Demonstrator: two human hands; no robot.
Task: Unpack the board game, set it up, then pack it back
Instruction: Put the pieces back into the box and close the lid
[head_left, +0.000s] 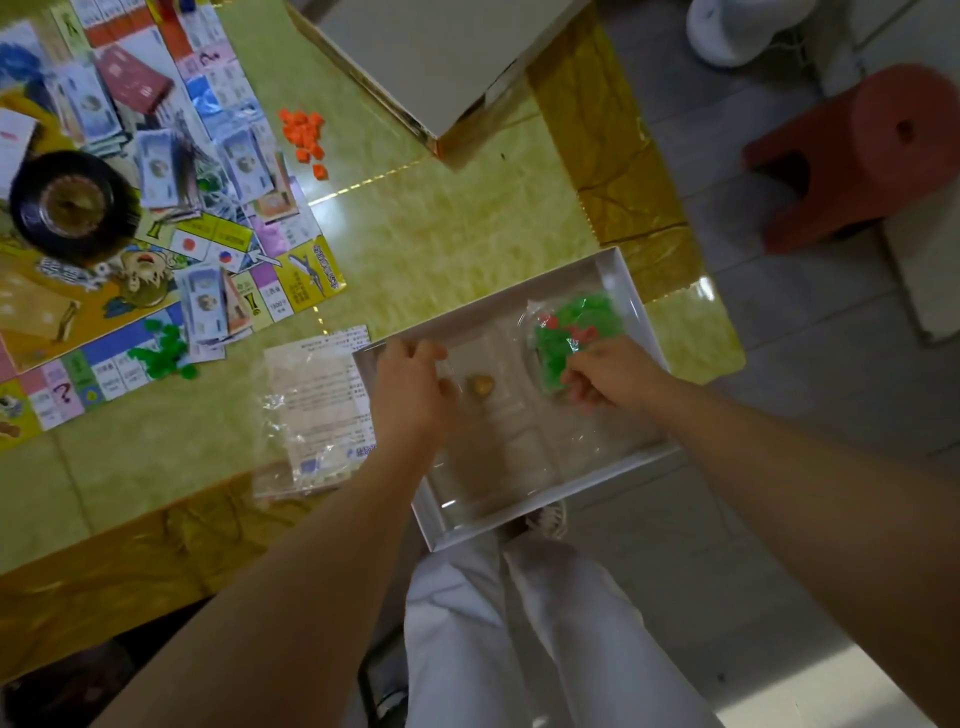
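A white game box tray (621, 283) lies at the table's near right corner, partly over the edge. My left hand (410, 387) grips its left rim. My right hand (605, 376) pinches a clear plastic bag of green and red pieces (571, 332) inside the tray. A small gold token (480, 387) lies in the tray between my hands. The colourful game board (156, 249) is spread at the left, with paper money (208, 306), a dark roulette-like wheel (70, 205) and loose green pieces (166, 351) on it.
Orange pieces (304, 135) lie loose near the board's right edge. A clear bag with a printed sheet (317, 410) sits left of the tray. The box lid (431, 57) rests at the table's far side. A red stool (862, 150) stands on the floor at right.
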